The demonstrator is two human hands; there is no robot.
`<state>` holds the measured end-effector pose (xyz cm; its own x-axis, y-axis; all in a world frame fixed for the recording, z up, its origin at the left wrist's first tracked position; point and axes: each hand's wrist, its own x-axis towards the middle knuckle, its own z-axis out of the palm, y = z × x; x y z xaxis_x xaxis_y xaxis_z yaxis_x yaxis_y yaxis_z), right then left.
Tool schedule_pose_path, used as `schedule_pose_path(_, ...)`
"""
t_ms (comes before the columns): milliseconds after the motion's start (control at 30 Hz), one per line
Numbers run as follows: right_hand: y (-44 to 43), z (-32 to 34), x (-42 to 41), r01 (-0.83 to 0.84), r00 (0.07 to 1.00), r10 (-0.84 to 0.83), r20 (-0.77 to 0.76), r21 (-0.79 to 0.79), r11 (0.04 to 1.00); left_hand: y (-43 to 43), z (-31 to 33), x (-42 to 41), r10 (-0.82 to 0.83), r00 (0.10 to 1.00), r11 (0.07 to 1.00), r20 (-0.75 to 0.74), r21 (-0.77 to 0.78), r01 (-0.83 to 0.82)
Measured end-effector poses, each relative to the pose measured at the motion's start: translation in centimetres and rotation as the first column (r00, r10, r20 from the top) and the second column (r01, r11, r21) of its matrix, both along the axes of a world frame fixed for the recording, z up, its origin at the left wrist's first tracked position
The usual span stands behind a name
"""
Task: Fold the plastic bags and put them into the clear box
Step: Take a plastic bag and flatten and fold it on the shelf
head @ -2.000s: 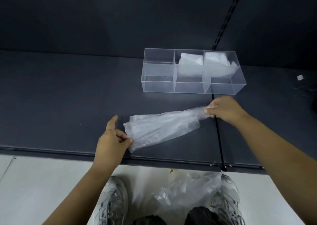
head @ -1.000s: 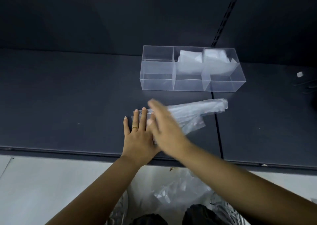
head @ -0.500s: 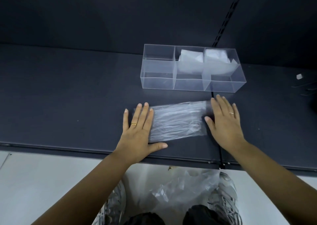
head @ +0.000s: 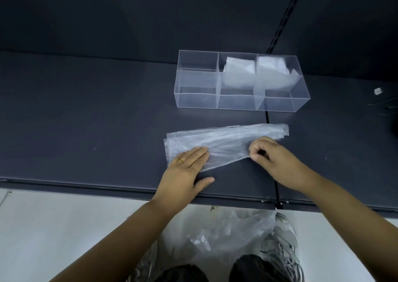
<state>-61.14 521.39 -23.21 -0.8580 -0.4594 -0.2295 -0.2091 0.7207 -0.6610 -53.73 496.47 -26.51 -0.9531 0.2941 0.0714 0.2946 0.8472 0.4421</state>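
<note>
A clear plastic bag (head: 228, 138) lies flattened in a long strip on the dark shelf (head: 86, 120). My left hand (head: 185, 170) presses flat on the bag's left end, fingers straight. My right hand (head: 273, 154) pinches the bag's near edge around its middle and lifts it a little. Behind the bag stands the clear box (head: 196, 97) with three compartments. Its middle and right compartments hold folded bags (head: 237, 71); the left one holds nothing.
More loose plastic bags (head: 228, 234) lie on the pale floor between my shoes, below the shelf's front edge. A small white object (head: 377, 91) and thin dark wires sit at the shelf's far right. A slotted upright runs up the back wall.
My right hand has come in from the bag's right end to its near edge and now pinches it. My left hand has stayed pressing the left end.
</note>
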Motion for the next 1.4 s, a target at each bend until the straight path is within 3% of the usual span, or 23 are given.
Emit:
schedule_pose_path(100,0.7,1.2,-0.4,0.048,0.997,-0.048,0.063,0.001,0.999,-0.3,0.4,-0.2,0.077,0.989,0.993,-0.130,0.103,-0.064)
schedule_pose_path(200,0.2,2.2,-0.4,0.039,0.983,-0.020,-0.182,0.103,0.994,-0.9,1.4,-0.7,0.130,0.991,0.974,-0.002,0.185,-0.128)
schedule_pose_path(267,-1.0,2.6,-0.2,-0.070,0.968,0.107,-0.229,0.166,0.984,-1.4,1.8,-1.4,0.139,0.985,0.968,0.099,0.197,-0.157)
schedule_pose_path(333,-2.1,1.6,-0.3,-0.085,0.964,0.125,-0.236,0.170,0.982,-1.8,2.2,-2.1,0.114,0.978,0.962,0.174,0.226,-0.152)
schedule_pose_path(400,-2.9,0.4,-0.7,0.048,0.982,-0.044,-0.185,0.016,0.999,-2.4,2.4,-2.9,0.097,0.957,0.928,0.273,0.322,-0.186)
schedule_pose_path(467,-3.0,-0.4,-1.4,0.238,0.969,-0.245,-0.033,-0.140,0.961,-3.3,2.5,-3.7,0.124,0.912,0.858,0.390,0.419,-0.296)
schedule_pose_path(533,-2.9,-0.9,-2.1,0.345,0.938,-0.345,0.018,-0.122,0.931,-4.5,2.3,-4.3,0.162,0.852,0.766,0.498,0.480,-0.426)
schedule_pose_path(667,-2.7,-1.6,-2.4,0.414,0.908,-0.413,-0.069,0.004,0.910,-6.4,2.1,-5.1,0.337,0.713,0.579,0.615,0.462,-0.672)
schedule_pose_path(700,-2.8,-1.7,-2.4,0.432,0.900,-0.430,-0.078,0.021,0.901,-6.5,2.1,-5.1,0.447,0.679,0.551,0.582,0.419,-0.722)
schedule_pose_path(733,-2.8,-1.9,-2.4,0.443,0.894,-0.439,-0.085,0.033,0.896,-6.2,2.2,-5.0,0.590,0.666,0.571,0.456,0.348,-0.743)
schedule_pose_path(767,-2.8,-2.0,-2.4,0.449,0.892,-0.444,-0.088,0.045,0.892,-5.4,2.5,-4.7,0.695,0.684,0.626,0.223,0.281,-0.728)
schedule_pose_path(800,-3.0,-1.9,-2.4,0.456,0.888,-0.450,-0.090,0.058,0.888,-4.0,2.8,-4.2,0.692,0.721,0.705,-0.027,0.243,-0.667)
schedule_pose_path(867,-3.3,-1.8,-2.3,0.478,0.877,-0.470,-0.101,0.076,0.875,0.3,3.3,-3.2,0.470,0.833,0.880,-0.291,0.221,-0.420)
schedule_pose_path(900,-3.3,-1.7,-2.2,0.488,0.870,-0.476,-0.129,0.096,0.867,2.6,3.1,-2.8,0.308,0.905,0.947,-0.294,0.185,-0.262)
schedule_pose_path(967,-3.2,-1.7,-2.2,0.483,0.867,-0.441,-0.231,0.177,0.858,6.3,1.9,-2.3,0.063,0.994,0.995,-0.085,0.087,-0.056)
schedule_pose_path(1033,-2.4,-1.4,-2.4,0.457,0.880,-0.396,-0.262,0.244,0.855,7.6,0.4,-2.3,-0.012,0.993,0.997,0.114,-0.080,0.021)
schedule_pose_path(1100,-0.8,-1.1,-2.7,0.448,0.888,-0.378,-0.263,0.304,0.841,7.5,-0.9,-2.5,-0.035,0.991,0.971,0.130,-0.229,0.065)
schedule_pose_path(1167,1.0,-1.0,-2.8,0.428,0.898,-0.344,-0.274,0.365,0.827,6.9,-1.6,-2.7,-0.052,0.994,0.957,0.091,-0.279,0.076)
schedule_pose_path(1333,2.6,0.3,-1.3,0.376,0.922,-0.384,-0.043,0.325,0.868,6.1,-1.1,-3.1,-0.069,0.994,0.956,0.084,-0.279,0.090)
schedule_pose_path(1400,2.4,1.1,-0.2,0.340,0.911,-0.383,0.152,0.250,0.907,6.6,-0.3,-3.2,-0.036,0.998,0.966,0.058,-0.255,0.050)
